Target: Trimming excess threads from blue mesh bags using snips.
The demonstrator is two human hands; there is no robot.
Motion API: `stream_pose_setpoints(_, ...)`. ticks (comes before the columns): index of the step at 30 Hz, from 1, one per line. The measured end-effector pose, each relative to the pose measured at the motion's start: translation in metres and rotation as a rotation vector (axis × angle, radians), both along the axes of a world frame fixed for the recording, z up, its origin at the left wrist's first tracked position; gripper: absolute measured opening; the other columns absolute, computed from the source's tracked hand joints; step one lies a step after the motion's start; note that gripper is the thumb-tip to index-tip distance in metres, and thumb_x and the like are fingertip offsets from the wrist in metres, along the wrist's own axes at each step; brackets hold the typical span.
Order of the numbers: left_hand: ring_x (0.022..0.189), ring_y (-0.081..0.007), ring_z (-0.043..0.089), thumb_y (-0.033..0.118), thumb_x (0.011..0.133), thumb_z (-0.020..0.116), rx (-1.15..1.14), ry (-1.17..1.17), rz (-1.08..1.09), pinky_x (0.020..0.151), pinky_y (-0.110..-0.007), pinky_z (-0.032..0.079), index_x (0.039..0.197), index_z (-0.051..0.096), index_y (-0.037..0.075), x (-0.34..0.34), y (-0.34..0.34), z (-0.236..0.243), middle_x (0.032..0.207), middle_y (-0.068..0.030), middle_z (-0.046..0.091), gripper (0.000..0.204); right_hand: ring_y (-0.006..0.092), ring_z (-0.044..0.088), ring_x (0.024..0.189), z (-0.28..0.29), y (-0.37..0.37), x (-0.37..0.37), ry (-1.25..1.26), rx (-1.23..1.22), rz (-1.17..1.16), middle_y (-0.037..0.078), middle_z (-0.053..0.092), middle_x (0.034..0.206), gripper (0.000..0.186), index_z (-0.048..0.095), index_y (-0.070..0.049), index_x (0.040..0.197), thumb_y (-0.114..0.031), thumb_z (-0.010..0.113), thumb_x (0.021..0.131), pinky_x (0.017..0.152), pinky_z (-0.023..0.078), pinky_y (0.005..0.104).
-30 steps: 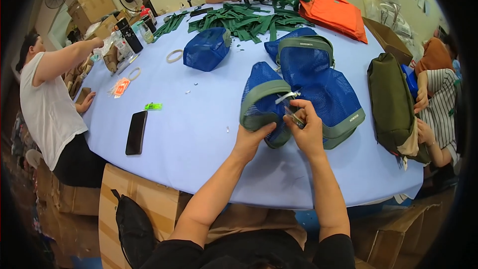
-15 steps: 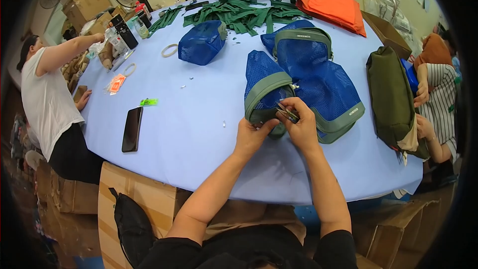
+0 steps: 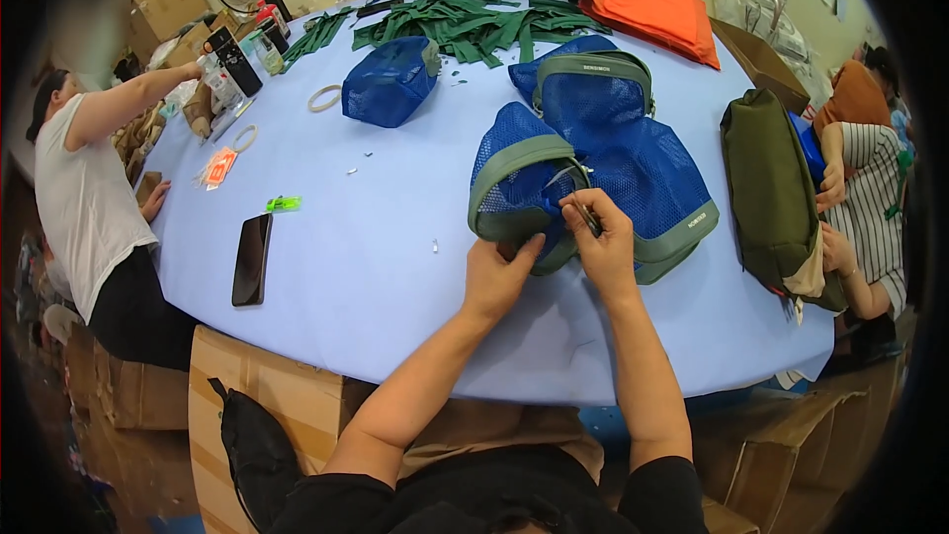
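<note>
Left hand (image 3: 499,272) pinching small blue mesh pouch with green trim (image 3: 521,198), table centre | right hand (image 3: 601,237) at its 3 o'clock, closed on thin metal snips (image 3: 573,200) | risk: blades could nick mesh or fingers if pouch slips.

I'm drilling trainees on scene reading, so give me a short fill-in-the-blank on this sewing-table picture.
1. The left hand grips a blue mesh pouch trimmed in ____ fabric.
2. The right hand holds small ____ at the pouch's edge.
3. A black phone lies on the light ____ table.
4. At the table's far side lies a folded ____ bag beside green straps.

Missing words: green; scissors; blue; orange
</note>
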State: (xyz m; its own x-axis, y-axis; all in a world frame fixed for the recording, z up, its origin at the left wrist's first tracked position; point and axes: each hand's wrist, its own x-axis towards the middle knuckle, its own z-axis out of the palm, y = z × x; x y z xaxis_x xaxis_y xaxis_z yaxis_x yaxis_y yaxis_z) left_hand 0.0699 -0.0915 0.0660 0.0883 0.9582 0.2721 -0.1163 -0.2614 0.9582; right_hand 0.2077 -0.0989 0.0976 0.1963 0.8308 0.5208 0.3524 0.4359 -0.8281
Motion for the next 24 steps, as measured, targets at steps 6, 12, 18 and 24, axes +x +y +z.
stream_pose_setpoints(6,0.070,-0.0086,0.057,0.019,0.083,0.059,-0.319,-0.270,-0.062,0.056,-0.023,0.047,0.095,0.060,0.003,-0.012,0.010,0.003,0.082,-0.0029,0.062,0.020,0.0238,0.061,0.070,-0.001,-0.001,-0.010,-0.213,0.031,0.034,0.009,0.061,0.078,0.024,0.060,-0.005,0.088,0.005,0.055,0.066,0.060,0.047,0.0296)
stream_pose_setpoints(12,0.076,-0.0125,0.059,0.025,0.084,0.057,-0.430,-0.449,-0.142,0.063,-0.027,0.049,0.095,0.060,0.004,-0.016,0.012,0.004,0.087,-0.0048,0.063,0.024,0.0254,0.061,0.074,0.001,-0.002,-0.007,-0.300,0.005,0.014,0.009,0.062,0.084,0.031,0.061,-0.008,0.092,0.006,0.056,0.064,0.063,0.048,0.0302)
stream_pose_setpoints(18,0.085,-0.0165,0.060,0.025,0.086,0.054,-0.457,-0.710,-0.215,0.075,-0.032,0.049,0.096,0.058,0.006,-0.017,0.018,0.006,0.093,-0.0062,0.062,0.022,0.0191,0.060,0.071,-0.002,0.000,-0.009,-0.214,-0.027,0.046,0.008,0.063,0.081,0.028,0.061,-0.005,0.093,0.004,0.061,0.067,0.063,0.047,0.0263)
stream_pose_setpoints(24,0.099,-0.0181,0.055,0.021,0.088,0.049,-0.482,-1.003,-0.271,0.088,-0.032,0.044,0.104,0.052,0.003,-0.024,0.025,0.004,0.108,-0.0088,0.056,0.024,0.0149,0.059,0.065,-0.017,0.005,-0.014,-0.098,-0.128,0.118,0.008,0.062,0.073,0.022,0.061,-0.003,0.091,-0.004,0.068,0.070,0.059,0.045,0.0251)
